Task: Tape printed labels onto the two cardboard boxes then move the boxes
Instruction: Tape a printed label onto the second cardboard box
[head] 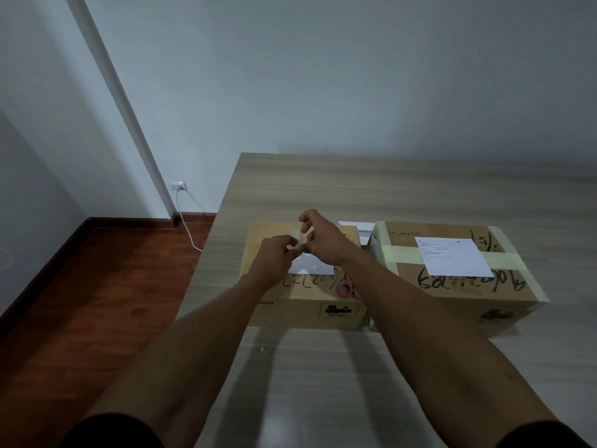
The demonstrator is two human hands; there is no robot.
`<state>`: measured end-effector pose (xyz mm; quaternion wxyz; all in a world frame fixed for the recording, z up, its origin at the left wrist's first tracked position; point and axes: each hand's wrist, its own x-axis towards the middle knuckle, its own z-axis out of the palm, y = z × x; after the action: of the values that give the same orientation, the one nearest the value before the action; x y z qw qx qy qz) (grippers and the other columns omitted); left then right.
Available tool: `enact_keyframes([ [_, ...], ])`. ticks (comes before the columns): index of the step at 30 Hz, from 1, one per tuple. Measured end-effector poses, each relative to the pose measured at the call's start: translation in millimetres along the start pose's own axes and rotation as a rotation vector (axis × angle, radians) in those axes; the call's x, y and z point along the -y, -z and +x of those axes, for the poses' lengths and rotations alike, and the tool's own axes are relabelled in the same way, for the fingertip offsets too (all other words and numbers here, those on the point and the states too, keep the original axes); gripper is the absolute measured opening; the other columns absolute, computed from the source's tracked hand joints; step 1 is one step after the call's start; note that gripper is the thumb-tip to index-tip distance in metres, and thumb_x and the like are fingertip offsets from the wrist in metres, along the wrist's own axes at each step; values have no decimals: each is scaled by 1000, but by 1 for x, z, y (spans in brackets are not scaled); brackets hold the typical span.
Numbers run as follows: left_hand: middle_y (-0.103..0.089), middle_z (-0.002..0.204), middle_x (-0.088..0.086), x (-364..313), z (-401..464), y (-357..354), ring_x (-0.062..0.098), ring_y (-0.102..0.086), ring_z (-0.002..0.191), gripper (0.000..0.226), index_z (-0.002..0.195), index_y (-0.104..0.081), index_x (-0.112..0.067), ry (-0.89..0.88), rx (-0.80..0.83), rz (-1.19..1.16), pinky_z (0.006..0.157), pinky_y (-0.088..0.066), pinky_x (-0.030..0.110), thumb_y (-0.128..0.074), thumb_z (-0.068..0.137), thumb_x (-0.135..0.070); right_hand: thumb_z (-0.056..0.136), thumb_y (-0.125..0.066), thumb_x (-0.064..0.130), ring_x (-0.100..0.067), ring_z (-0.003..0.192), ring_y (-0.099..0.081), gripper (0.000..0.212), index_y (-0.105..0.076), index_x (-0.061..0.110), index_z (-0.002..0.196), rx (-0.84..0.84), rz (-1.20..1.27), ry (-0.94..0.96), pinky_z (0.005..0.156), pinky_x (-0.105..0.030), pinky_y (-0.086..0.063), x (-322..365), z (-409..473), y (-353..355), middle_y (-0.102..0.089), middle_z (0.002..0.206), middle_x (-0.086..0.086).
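Note:
Two cardboard boxes stand side by side on the wooden table [323, 367]. The left box [284, 308] carries a white printed label [311, 268], partly hidden by my hands. The right box [458, 295] has its label [452, 255] on top, with a strip of pale tape across it. Above the left box, my left hand [274, 257] and my right hand [321, 240] both pinch a small piece of pale tape [298, 239] between their fingertips. Red-handled scissors [347, 290] lie on the left box near its front edge.
White sheets [358, 229] lie behind the boxes. The table's left edge runs close to the left box, with dark wooden floor [97, 302] below. A wall socket with a white cable [179, 202] is at the far left. Bare tabletop stretches behind and in front of the boxes.

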<state>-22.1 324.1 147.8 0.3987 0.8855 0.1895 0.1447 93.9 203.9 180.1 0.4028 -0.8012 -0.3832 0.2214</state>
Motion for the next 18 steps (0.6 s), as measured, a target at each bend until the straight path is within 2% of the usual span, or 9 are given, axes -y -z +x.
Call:
enact_keyframes([
  [2,-73,102,13,-1,0,-1,21,-67,81,24,116,-71,2,9,4,4,63,-44,19,-69,97,-12,85,-71,-9,-17,73,-47,58,-45,17,129,-4,-4,-12,65,-34,-47,-1,1,0,-51,112,-5],
  [4,-73,107,14,-1,0,-2,17,-66,82,27,119,-71,2,21,7,1,63,-42,14,-69,97,-14,84,-72,-10,-17,74,-48,58,-46,16,130,-8,-13,-17,66,-35,-47,-1,1,1,-51,111,-5],
  [6,-73,110,14,-2,-2,-2,17,-66,83,30,122,-69,2,25,13,5,66,-44,17,-68,98,-16,84,-72,-10,-18,75,-48,58,-46,15,130,3,-31,-16,66,-35,-47,-1,1,1,-52,110,-5],
  [9,-74,107,17,-3,-2,-3,30,-70,83,31,122,-69,3,28,15,2,70,-53,34,-68,99,-17,86,-68,-10,-17,75,-46,53,-46,13,129,15,-71,5,67,-37,-45,-3,1,0,-51,94,-2],
  [10,-74,106,17,-2,-1,-2,31,-70,84,30,121,-69,2,27,15,0,70,-53,35,-68,99,-17,87,-66,-11,-16,74,-44,53,-45,12,130,14,-79,11,67,-37,-44,-3,0,-1,-49,90,-1],
  [11,-74,108,17,-2,0,-2,27,-70,83,28,119,-70,2,26,15,-2,69,-51,32,-68,98,-17,87,-66,-11,-17,74,-43,55,-43,12,132,14,-73,8,67,-37,-42,-3,-1,-1,-48,92,-1],
  [14,-73,113,14,-3,1,1,19,-67,83,28,119,-71,1,7,32,18,67,-46,23,-69,98,-17,86,-69,-10,-20,74,-44,64,-40,15,137,13,-16,-6,65,-36,-42,0,-2,0,-47,113,-2],
  [18,-75,107,16,-3,-1,1,29,-71,85,26,117,-72,0,2,37,21,74,-54,38,-69,98,-17,84,-71,-11,-20,72,-45,62,-44,14,133,26,-27,11,63,-35,-42,0,-2,2,-51,116,-7],
])
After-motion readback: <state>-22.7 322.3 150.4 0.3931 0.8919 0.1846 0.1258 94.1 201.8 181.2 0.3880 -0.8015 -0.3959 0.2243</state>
